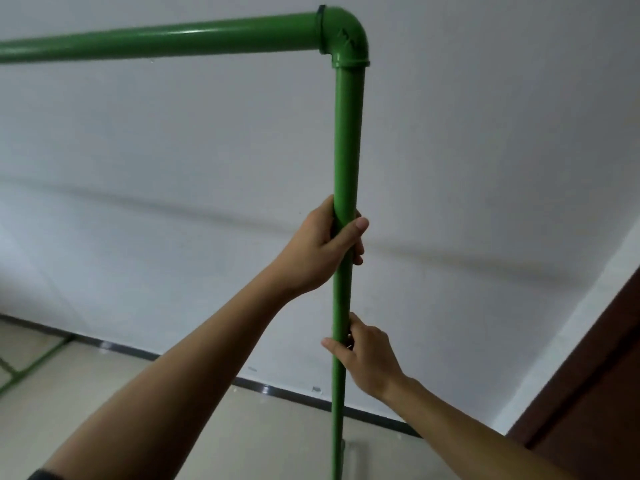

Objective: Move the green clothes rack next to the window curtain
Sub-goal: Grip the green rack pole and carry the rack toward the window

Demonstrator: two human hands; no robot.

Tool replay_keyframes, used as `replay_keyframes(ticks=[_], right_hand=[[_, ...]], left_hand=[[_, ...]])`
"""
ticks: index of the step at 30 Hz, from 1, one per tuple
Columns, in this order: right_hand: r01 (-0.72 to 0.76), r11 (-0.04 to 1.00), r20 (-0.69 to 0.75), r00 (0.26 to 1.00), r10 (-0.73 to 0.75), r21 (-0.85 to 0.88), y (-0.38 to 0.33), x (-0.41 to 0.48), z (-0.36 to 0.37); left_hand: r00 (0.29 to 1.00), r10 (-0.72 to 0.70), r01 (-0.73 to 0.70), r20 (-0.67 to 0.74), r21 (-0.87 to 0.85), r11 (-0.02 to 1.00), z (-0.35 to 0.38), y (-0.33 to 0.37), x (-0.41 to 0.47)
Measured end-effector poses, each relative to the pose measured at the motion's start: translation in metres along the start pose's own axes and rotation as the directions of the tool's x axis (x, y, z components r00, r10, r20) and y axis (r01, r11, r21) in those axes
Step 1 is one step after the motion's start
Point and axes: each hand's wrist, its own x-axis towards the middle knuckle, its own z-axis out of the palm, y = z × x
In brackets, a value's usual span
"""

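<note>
White wall (450, 150) close behind green clothes rack (348, 133); both hands grip it.

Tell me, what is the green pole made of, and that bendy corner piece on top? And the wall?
The green pole looks like painted metal or plastic tube: smooth, glossy, with long light streaks. I cannot tell which. The corner piece looks like moulded plastic, since it has raised marks and ribbed collars. The wall looks like matt white painted plaster, with no shine. Both the left hand and the right hand grip the pole.
</note>
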Motion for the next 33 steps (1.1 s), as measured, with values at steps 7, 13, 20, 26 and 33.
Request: replay_keyframes(ticks=[7,13,20,26,33], right_hand=[[0.12,0.988,0.073,0.989,-0.128,0.098,-0.06,0.022,0.059],[0.159,0.968,0.247,0.947,-0.205,0.193,-0.099,0.027,0.121],[0.265,0.933,0.399,0.849,-0.346,0.244,-0.145,0.027,0.184],[0.335,0.878,0.522,0.709,-0.475,0.342,-0.179,0.046,0.223],[0.4,0.807,0.617,0.521,-0.59,0.434,-0.211,0.084,0.264]], left_hand=[[0.983,-0.037,0.056,-0.179,0.099,0.994,-0.077,-0.007,-0.038],[0.946,-0.129,0.19,-0.298,0.184,0.964,-0.126,-0.022,-0.086],[0.825,-0.226,0.372,-0.518,0.196,0.907,-0.174,-0.03,-0.143],[0.692,-0.225,0.465,-0.686,0.184,0.866,-0.21,-0.041,-0.166],[0.485,-0.156,0.562,-0.861,0.17,0.81,-0.247,-0.058,-0.17]])
